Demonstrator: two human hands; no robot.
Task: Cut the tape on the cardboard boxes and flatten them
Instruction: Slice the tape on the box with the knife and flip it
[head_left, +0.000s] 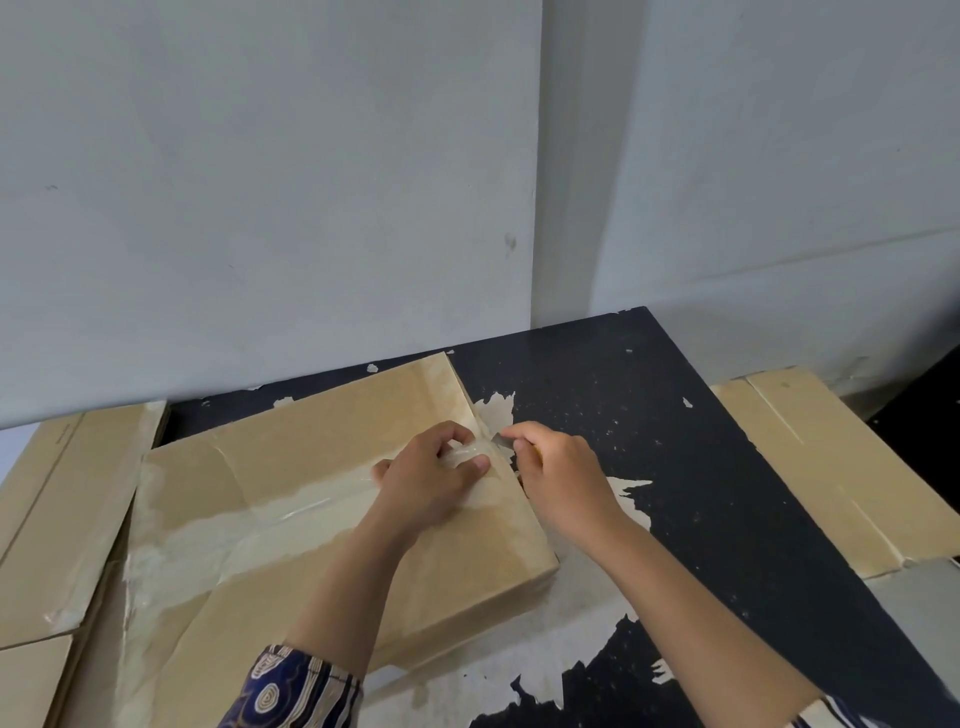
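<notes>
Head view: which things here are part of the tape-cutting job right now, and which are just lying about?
In the job:
- cardboard box on the table
- clear tape, bunched in the left hand
- blade held in the right hand

Lying about:
- flattened cardboard at left
- cardboard at right
- worn black table

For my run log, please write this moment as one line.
left hand: grips tape | right hand: holds cutter | cardboard box: taped

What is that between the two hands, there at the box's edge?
In the head view, a small grey blade held by the right hand meets the bunched clear tape pinched by the left hand at the box edge.
</notes>
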